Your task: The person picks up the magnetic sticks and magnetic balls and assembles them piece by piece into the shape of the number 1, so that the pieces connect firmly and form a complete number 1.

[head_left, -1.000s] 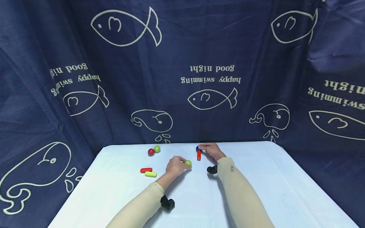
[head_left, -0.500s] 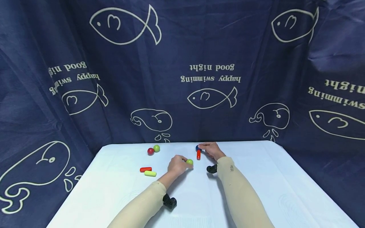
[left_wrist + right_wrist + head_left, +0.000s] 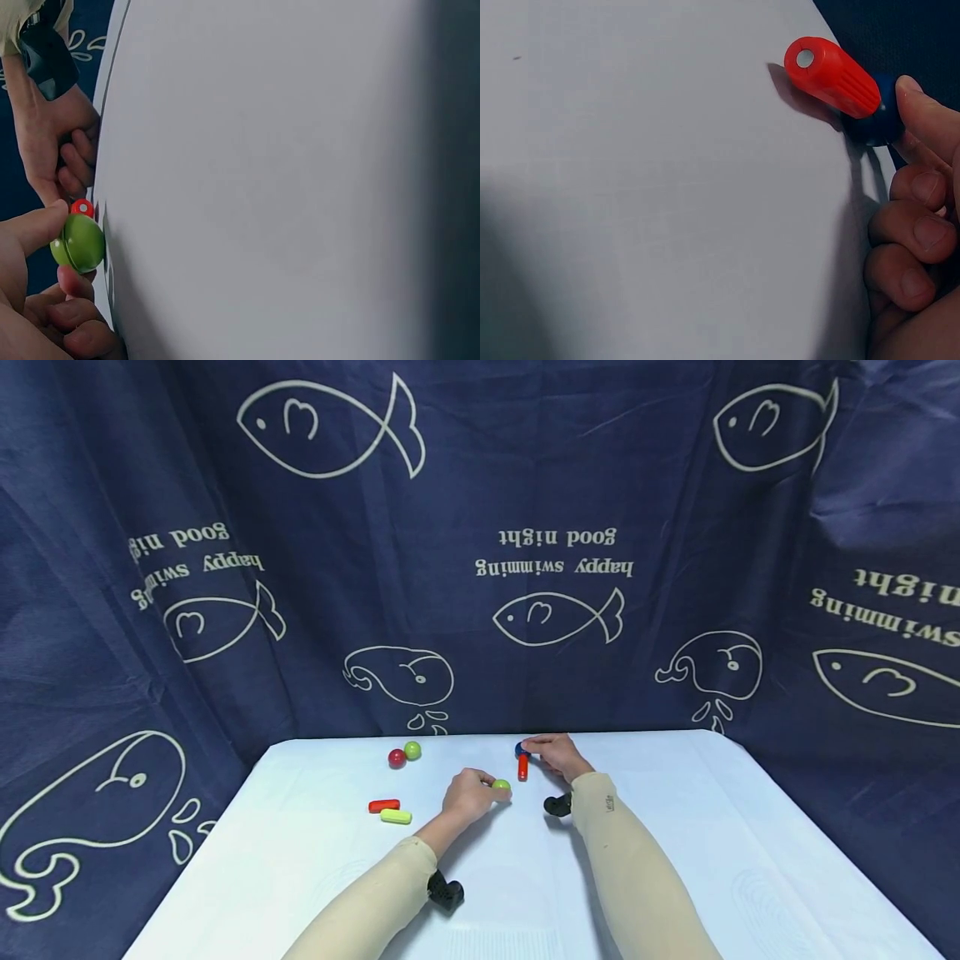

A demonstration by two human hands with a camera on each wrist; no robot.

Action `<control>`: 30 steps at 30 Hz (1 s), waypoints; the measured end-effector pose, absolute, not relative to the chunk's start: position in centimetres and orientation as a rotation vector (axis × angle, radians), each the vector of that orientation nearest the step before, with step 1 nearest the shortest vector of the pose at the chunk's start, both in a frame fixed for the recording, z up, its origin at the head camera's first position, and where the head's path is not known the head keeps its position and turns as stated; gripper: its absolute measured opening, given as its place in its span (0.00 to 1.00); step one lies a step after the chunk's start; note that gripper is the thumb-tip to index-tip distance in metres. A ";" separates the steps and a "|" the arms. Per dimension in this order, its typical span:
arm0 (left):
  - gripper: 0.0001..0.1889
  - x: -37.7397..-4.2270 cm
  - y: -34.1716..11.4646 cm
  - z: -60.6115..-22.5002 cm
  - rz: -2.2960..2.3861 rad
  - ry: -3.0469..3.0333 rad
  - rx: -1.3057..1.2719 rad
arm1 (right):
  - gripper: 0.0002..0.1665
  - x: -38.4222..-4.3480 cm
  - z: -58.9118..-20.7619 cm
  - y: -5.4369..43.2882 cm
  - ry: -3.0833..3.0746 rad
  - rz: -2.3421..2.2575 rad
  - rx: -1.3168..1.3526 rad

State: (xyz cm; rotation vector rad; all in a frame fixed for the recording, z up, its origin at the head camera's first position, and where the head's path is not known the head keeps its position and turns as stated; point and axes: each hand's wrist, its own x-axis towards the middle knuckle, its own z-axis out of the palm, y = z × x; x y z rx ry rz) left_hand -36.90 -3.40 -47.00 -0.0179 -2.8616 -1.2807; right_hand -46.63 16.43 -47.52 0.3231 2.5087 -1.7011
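Note:
In the head view my left hand pinches a green ball between thumb and fingers, low over the white table. To its right and farther back, my right hand pinches a dark blue ball. A red ribbed rod sticks out from that blue ball, with a round silver-grey spot in its free end. This end points toward the person. In the head view a small gap lies between the green ball and the rod.
At the back left of the white table, a dark red ball sits against another green ball. Nearer lie a loose red rod and a yellow-green rod. A dark blue curtain hangs behind the table.
My left hand has moved slightly right with the green ball, closer to the red rod. My right hand, the blue ball and its rod have stayed in place.

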 end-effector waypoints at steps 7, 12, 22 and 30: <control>0.18 -36.6 -3.4 -47.1 -1.283 -2.856 -0.035 | 0.19 -46.8 -47.9 16.6 2.487 -1.698 0.327; 0.18 -36.7 -3.3 -47.0 -1.281 -2.856 -0.008 | 0.19 -46.8 -47.9 16.7 2.494 -1.699 0.328; 0.16 -36.7 -2.5 -46.7 -1.219 -2.868 -0.038 | 0.20 -46.5 -47.5 16.7 2.505 -1.722 0.316; 0.17 -36.8 -1.6 -46.3 -1.221 -2.878 -0.013 | 0.18 -46.6 -47.2 16.4 2.482 -1.723 0.326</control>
